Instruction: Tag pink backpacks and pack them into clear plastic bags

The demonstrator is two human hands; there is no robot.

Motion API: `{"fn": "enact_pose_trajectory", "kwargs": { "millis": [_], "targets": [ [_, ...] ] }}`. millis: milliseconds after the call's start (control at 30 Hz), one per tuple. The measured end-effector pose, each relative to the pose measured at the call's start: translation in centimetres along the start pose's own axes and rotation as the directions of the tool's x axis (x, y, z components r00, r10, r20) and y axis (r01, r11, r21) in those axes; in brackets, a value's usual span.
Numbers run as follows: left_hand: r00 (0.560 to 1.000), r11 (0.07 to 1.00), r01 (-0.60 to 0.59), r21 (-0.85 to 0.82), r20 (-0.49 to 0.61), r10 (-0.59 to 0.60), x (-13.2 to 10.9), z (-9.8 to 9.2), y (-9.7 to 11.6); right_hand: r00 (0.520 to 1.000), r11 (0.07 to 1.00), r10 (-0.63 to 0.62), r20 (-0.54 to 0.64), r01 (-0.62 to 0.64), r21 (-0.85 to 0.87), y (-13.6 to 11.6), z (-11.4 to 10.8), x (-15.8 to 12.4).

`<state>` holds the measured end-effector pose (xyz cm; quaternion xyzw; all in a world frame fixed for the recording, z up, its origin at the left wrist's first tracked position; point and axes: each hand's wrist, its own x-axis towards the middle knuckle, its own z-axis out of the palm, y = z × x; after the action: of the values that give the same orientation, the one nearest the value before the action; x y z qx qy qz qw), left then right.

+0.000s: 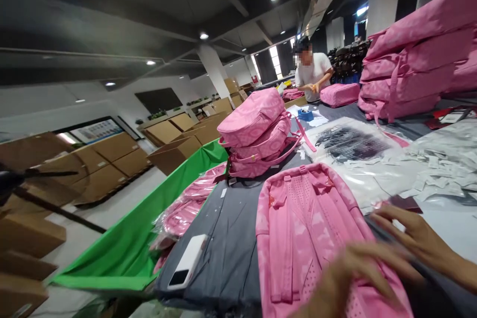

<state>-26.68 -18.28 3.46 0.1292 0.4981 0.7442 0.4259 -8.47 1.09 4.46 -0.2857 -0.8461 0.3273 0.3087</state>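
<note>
A pink patterned backpack [309, 228] lies on the dark-covered table, its back panel and shoulder straps facing up. Over its lower right part is my left hand [357, 278], smeared by motion; its fingers look stretched out and apart, with nothing visible in them. My right hand [417, 233] is just beyond the backpack's right edge. Its thumb and finger come together in a pinch, and what they hold, if anything, is too small to make out. A dark red card [404, 203] lies right behind those fingers.
Stacked pink backpacks [257, 134] stand beyond; a taller stack [417, 69] is at right. A clear bag of black items [346, 141] and white tags [447, 159] cover the right side. A white phone-like device [188, 261] lies left, beside a green cloth bin [122, 238]. A co-worker [315, 72] stands opposite.
</note>
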Motion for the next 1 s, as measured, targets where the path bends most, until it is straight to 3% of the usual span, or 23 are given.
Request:
{"fn": "enact_pose_trajectory", "kwargs": {
  "millis": [67,100,133,167,200,233,300,400,500,667,867,1000],
  "targets": [
    [0.98,0.938,-0.174,0.299,0.149,0.134,4.8,0.4,2.1,1.0,0.994,0.024,-0.021,-0.026,-0.102,2.3,-1.0,4.0],
    [0.95,0.811,-0.293,0.507,0.251,0.186,6.9,0.3,2.7,0.999,0.985,0.039,-0.005,-0.04,-0.168,3.7,-1.4,6.1],
    [0.916,0.611,-0.393,0.688,0.348,0.197,8.5,-0.1,2.9,0.998,0.971,0.06,0.009,-0.056,-0.231,5.1,-1.6,8.3],
    [0.888,0.354,-0.459,0.815,0.425,0.175,9.8,-0.8,2.7,0.996,0.958,0.082,0.031,-0.07,-0.277,6.4,-1.7,10.3],
    [0.885,0.18,-0.464,0.867,0.446,0.136,10.7,-1.6,2.3,0.993,0.947,0.103,0.051,-0.082,-0.309,7.7,-1.6,12.3],
    [0.892,0.065,-0.448,0.892,0.44,0.105,11.2,-2.5,1.6,0.99,0.94,0.123,0.072,-0.093,-0.327,9.0,-1.3,14.1],
    [0.911,-0.048,-0.405,0.913,0.408,0.063,11.4,-4.1,0.2,0.981,0.934,0.159,0.112,-0.113,-0.34,11.1,0.0,17.1],
    [0.932,-0.11,-0.356,0.928,0.36,0.028,11.2,-5.3,-1.0,0.967,0.922,0.222,0.129,-0.165,-0.35,13.9,2.4,19.9],
    [0.942,-0.128,-0.335,0.934,0.336,-0.011,11.3,-5.1,-0.9,0.947,0.909,0.296,0.123,-0.241,-0.34,16.3,3.4,21.2],
    [0.939,-0.117,-0.343,0.932,0.344,-0.012,11.5,-4.9,-0.6,0.938,0.904,0.34,-0.065,-0.345,-0.254,18.7,0.2,21.5],
    [0.911,-0.099,-0.402,0.91,0.408,0.063,11.7,-5.8,-1.6,0.954,0.934,0.238,-0.184,-0.277,-0.227,16.7,-4.1,20.7],
    [0.893,-0.101,-0.431,0.897,0.44,0.094,11.7,-6.0,-1.8,0.991,0.948,0.13,-0.031,-0.134,-0.289,14.0,-5.3,20.1]
  ]
}}
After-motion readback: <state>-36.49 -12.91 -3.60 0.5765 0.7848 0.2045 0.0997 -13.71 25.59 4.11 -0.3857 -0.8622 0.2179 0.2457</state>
